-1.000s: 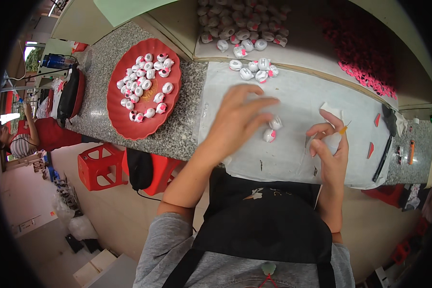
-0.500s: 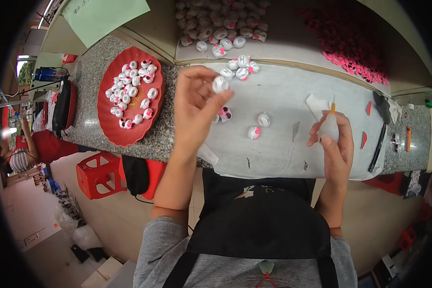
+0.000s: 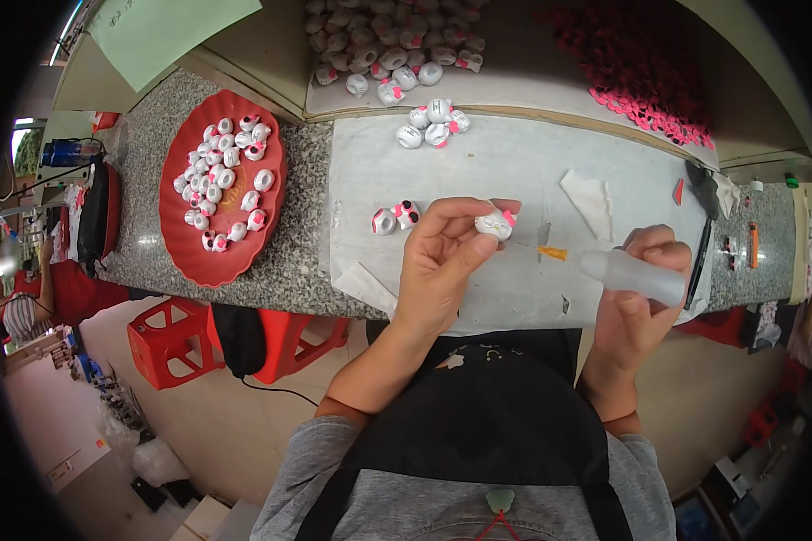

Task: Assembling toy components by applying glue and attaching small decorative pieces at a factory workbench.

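My left hand (image 3: pixel 442 266) pinches a small white cat-head bead (image 3: pixel 493 224) with a pink bow between thumb and fingertips, above the paper-covered worktop. My right hand (image 3: pixel 645 293) is wrapped round a translucent white squeeze bottle (image 3: pixel 624 273), tilted on its side. Its orange needle tip (image 3: pixel 553 253) points left towards the bead, with a gap between them. To the left of my left hand, a white bead with a pink edge (image 3: pixel 384 221) and one with black and pink parts (image 3: pixel 408 214) lie on the white paper (image 3: pixel 514 162).
A red scalloped plate (image 3: pixel 182 252) of white beads stands on the granite counter at left. Behind the paper lie a small bead cluster (image 3: pixel 438 113), a large bead heap (image 3: pixel 388 36) and a pile of pink pieces (image 3: pixel 641 81). Folded white scraps (image 3: pixel 591 200) and a black tool (image 3: pixel 700 266) lie right.
My left hand has come right and nearer with a bead in its fingers. The bottle has tipped from upright to sideways, its tip now pointing left. The view has shifted slightly.
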The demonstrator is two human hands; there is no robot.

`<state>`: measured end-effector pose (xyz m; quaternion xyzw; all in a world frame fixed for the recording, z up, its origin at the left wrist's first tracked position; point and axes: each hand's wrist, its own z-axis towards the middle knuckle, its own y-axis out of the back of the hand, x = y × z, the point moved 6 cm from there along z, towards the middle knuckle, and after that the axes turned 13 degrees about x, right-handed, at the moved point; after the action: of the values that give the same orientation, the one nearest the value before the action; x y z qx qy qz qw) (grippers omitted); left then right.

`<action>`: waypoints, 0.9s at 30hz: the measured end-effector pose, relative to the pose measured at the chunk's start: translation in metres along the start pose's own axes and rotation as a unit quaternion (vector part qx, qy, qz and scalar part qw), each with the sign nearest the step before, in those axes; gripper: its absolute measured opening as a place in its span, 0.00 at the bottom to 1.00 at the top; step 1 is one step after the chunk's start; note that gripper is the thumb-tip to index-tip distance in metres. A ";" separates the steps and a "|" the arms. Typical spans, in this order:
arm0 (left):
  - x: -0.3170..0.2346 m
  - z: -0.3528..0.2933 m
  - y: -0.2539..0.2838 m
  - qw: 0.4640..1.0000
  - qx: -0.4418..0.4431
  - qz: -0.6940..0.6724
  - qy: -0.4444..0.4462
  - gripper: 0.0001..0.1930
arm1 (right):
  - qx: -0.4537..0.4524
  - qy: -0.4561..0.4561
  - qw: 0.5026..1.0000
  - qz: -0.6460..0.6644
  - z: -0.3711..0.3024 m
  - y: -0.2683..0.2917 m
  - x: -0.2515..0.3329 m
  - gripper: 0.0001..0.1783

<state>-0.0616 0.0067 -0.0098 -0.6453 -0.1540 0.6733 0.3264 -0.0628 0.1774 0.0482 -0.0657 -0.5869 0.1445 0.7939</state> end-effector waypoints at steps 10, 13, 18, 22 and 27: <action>-0.008 -0.005 -0.002 0.999 -0.015 0.031 -0.035 0.18 | 0.107 0.158 0.944 -0.268 -0.013 -0.033 0.023 0.23; -0.008 -0.005 -0.001 0.999 -0.009 0.035 -0.037 0.18 | 0.113 0.161 0.943 -0.270 -0.014 -0.036 0.023 0.22; -0.008 -0.006 -0.001 0.999 -0.006 0.036 -0.031 0.18 | 0.128 0.157 0.940 -0.273 -0.014 -0.038 0.022 0.22; -0.007 -0.005 -0.002 0.999 0.000 0.040 -0.026 0.18 | 0.136 0.151 0.950 -0.239 -0.015 -0.035 0.021 0.24; -0.007 -0.005 -0.002 0.999 -0.005 0.041 -0.026 0.18 | 0.140 0.145 0.950 -0.239 -0.014 -0.035 0.022 0.24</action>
<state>-0.0570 0.0031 -0.0038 -0.6351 -0.1391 0.7016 0.2918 -0.0378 0.1524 0.0736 0.1683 -0.4374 0.0199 0.8831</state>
